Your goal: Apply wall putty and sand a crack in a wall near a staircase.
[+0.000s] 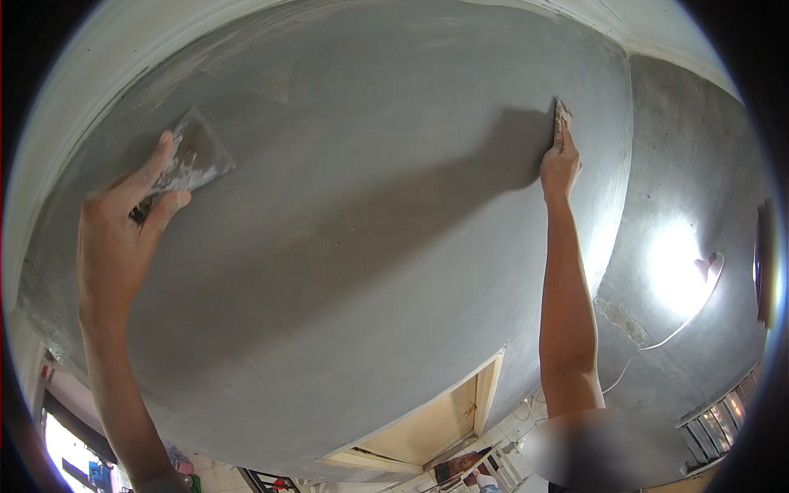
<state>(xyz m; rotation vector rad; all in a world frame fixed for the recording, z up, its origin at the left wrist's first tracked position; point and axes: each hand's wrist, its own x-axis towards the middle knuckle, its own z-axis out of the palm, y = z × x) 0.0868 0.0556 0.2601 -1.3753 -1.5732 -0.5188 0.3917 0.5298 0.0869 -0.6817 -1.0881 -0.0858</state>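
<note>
Okay, both grips are loaded. Left hand has thumb and index finger pinched on a flat, square-cornered grey scraper blade smeared with white paste; its other fingers are mostly hidden from me. The blade juts up and right out of that grip, tilted, one corner pointing up. Can't tell whether it touches the wall.

Right hand, arm stretched up, well right of the left grip: fingers closed around a narrow-looking, pale-smeared flat tool, seen nearly edge-on. Tool points up from that grip, against or just off the surface; contact is unclear.

Broad, smooth grey plastered wall spans between the grips and runs on below both. Long dark arm-shaped shadow starts just left of the right grip, slants down toward the left forearm. Lighter streaks on the plaster up and right of the left grip.

Right of the right grip: room corner, then a darker grey side wall with a glowing lamp on a white cable, lower than that hand. Low between the grips: pale tan wooden door frame.
</note>
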